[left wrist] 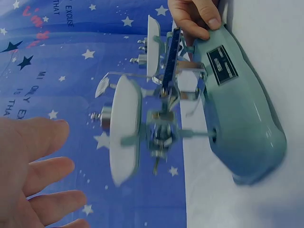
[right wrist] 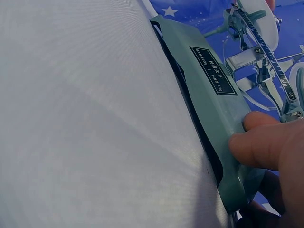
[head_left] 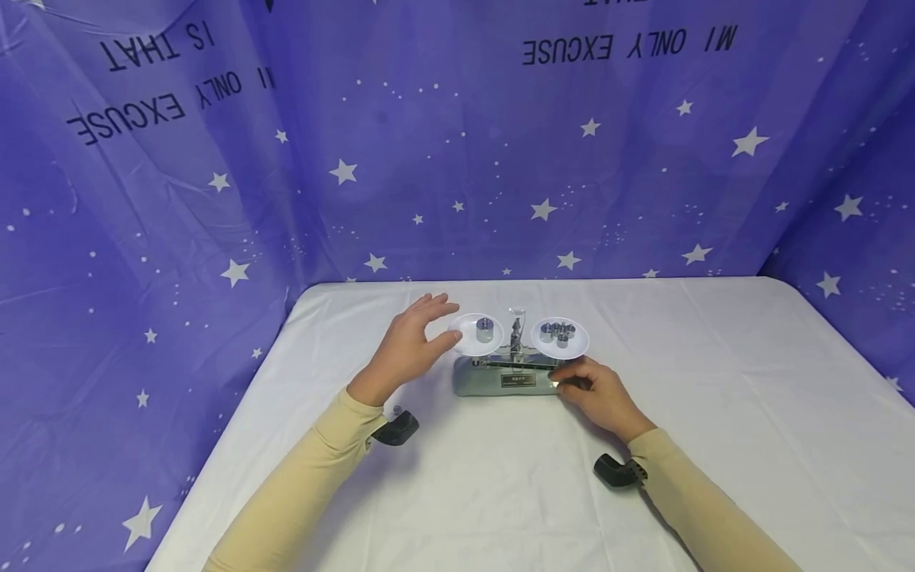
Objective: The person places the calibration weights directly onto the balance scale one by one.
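A small balance scale with a green base (head_left: 472,385) stands on the white cloth. Its left pan (head_left: 466,343) bears one large metal weight (head_left: 485,330). Several smaller weights (head_left: 562,340) sit on the right pan (head_left: 576,348). My left hand (head_left: 409,343) is beside the left pan, fingers spread and nothing held; in the left wrist view a gap separates its fingers (left wrist: 52,171) from that pan. With my right hand (head_left: 604,397) I grip the right end of the base. The thumb lies on its front face (right wrist: 209,109); the other fingers are partly hidden behind it.
White cloth (head_left: 500,485) covers the table. Behind it and at both sides hangs a purple curtain (head_left: 465,159) with stars and lettering. Black curved mounts (head_left: 397,429) sit at both wrists, close above the cloth.
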A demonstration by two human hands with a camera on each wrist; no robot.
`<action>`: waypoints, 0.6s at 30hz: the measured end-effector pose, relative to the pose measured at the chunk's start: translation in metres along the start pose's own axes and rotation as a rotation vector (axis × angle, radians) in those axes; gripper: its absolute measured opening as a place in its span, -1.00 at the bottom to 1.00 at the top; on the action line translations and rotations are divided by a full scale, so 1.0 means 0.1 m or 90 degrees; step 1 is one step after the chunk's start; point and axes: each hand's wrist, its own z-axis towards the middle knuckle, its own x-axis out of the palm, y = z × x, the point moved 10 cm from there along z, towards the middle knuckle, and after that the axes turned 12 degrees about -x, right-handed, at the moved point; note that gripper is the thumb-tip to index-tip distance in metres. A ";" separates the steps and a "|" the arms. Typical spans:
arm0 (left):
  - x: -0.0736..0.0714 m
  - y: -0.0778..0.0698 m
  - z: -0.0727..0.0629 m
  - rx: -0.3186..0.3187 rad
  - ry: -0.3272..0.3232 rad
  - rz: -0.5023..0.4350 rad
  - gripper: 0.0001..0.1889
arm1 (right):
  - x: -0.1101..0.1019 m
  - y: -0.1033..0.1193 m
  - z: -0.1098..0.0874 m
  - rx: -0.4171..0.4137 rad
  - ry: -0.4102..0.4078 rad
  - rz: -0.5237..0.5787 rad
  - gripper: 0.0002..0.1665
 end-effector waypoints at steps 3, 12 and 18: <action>-0.10 0.10 -0.09 -0.005 -0.011 0.001 -0.54 | 0.00 0.01 0.00 -0.004 0.001 -0.002 -0.75; -0.22 0.55 -0.37 -0.043 -0.014 0.017 -0.59 | 0.00 -0.01 0.01 -0.008 0.000 -0.004 -0.75; -0.18 0.80 -0.49 -0.047 -0.004 0.032 -0.62 | 0.00 -0.01 0.01 -0.013 -0.004 0.009 -0.75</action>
